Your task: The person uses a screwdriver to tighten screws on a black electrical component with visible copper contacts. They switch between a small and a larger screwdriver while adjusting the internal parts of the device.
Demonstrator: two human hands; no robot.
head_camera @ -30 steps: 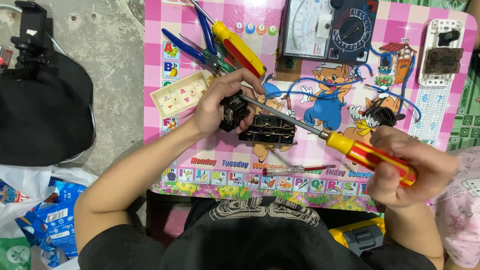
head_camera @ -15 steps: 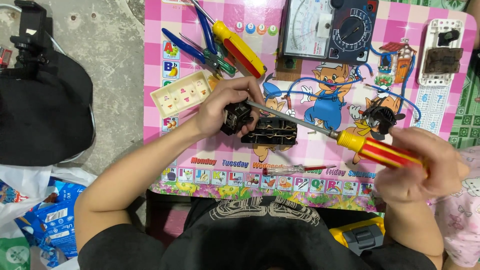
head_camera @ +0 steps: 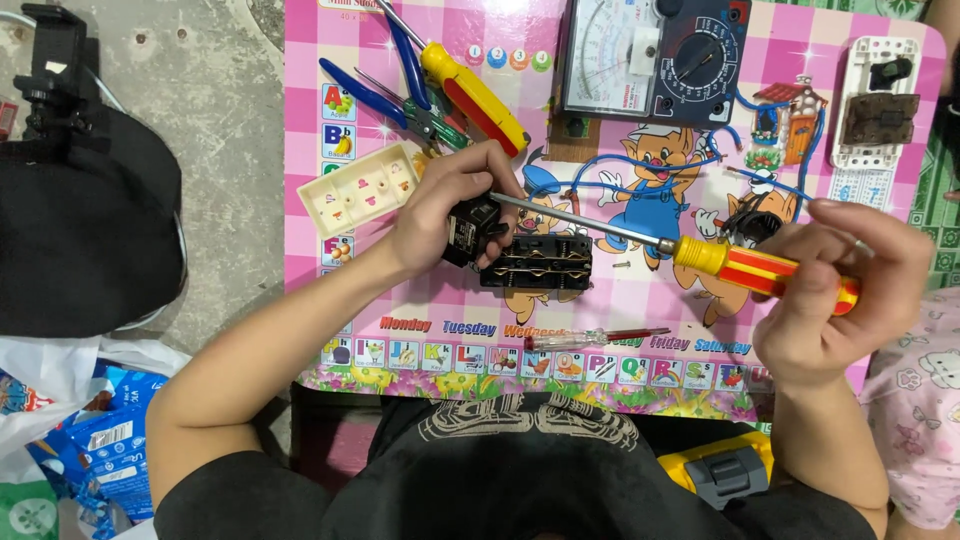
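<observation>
So, the left hand (head_camera: 440, 215) has its fingers (head_camera: 478, 170) wrapped tight around a small black electrical part (head_camera: 470, 228), pinning it against the pink counter (head_camera: 640, 290). The right hand (head_camera: 835, 290) has its fingers (head_camera: 862, 228) closed around the red and yellow handle of a long screwdriver (head_camera: 740, 268), and the metal shaft runs up and left until the tip disappears under the left hand at that black part. Just beside the held part, touching or nearly so, sits a black block with brass contacts (head_camera: 535, 262).

Counting outward: that's one screwdriver in hand, plus a second bigger one with a yellow and red handle (head_camera: 475, 97) lying at the top of the counter, plus one slim tester pen (head_camera: 585, 339) in front of the block, so three driver-type tools total. One pair of blue-handled pliers (head_camera: 385, 92) is crossed next to the big screwdriver. One cream plastic cover plate (head_camera: 358, 188) lies just left of the left hand. One analog multimeter (head_camera: 650, 55) sits at the top, with blue wires (head_camera: 620, 165) looping below it. One white switch plate (head_camera: 880, 100) sits at the far right corner. Off the counter to the left there's one black bag (head_camera: 85, 230) on the concrete floor.
</observation>
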